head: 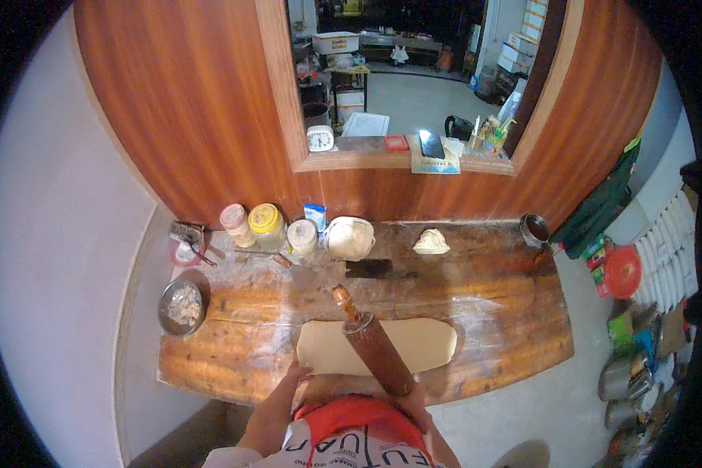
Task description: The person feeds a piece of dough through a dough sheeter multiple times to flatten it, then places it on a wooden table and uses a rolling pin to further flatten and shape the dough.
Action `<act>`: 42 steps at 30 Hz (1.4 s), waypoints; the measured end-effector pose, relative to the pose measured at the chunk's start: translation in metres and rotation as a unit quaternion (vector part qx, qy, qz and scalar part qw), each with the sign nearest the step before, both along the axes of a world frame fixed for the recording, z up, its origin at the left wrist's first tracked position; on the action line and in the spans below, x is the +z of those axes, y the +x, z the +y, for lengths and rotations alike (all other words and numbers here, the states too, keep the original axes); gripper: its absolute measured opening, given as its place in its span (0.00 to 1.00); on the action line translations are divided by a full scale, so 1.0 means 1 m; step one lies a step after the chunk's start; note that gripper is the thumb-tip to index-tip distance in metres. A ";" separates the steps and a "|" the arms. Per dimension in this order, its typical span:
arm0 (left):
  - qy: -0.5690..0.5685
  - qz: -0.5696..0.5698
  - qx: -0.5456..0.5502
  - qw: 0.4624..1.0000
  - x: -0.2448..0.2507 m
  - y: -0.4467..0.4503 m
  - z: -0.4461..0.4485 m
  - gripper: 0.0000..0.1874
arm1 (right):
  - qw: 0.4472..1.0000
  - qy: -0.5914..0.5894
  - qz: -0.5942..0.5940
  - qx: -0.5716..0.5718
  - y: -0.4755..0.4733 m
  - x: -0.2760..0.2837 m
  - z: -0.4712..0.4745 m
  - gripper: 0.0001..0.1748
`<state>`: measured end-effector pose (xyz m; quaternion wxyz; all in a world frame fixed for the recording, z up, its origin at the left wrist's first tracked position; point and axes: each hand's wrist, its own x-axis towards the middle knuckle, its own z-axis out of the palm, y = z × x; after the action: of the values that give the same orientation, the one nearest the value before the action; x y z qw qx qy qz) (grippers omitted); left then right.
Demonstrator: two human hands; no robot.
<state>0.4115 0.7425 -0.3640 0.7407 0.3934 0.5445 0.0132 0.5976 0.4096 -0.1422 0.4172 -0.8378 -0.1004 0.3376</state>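
A flat, oblong sheet of rolled dough point(322, 346) lies near the front edge of the floured wooden table point(240, 345). My left hand point(302, 371) is at the sheet's lower left edge; whether its fingers grip the dough cannot be told. A wooden rolling pin point(380, 357) slants over the dough, its far handle pointing up and to the left. Its near end is by my right hand point(410, 391), which is mostly hidden behind the roller, so its fingers do not show. Further back on the table sits a lump of dough point(432, 241).
At the left stands a metal bowl point(181, 308) with crumbly contents. Jars, including a yellow-lidded jar point(266, 222), and a tub of flour point(349, 238) line the back. A scraper point(292, 267) lies before them. A dark pot point(534, 230) stands at the back right corner.
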 end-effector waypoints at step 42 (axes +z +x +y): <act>-0.003 -0.013 0.047 0.999 -0.020 -0.025 0.000 0.14 | 0.988 -0.003 -0.106 0.116 0.004 -0.017 -0.006 0.37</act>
<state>0.3868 0.7421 -0.3843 0.7473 0.3652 0.5527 0.0516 0.6017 0.4040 -0.1589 0.3601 -0.8528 -0.2394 0.2928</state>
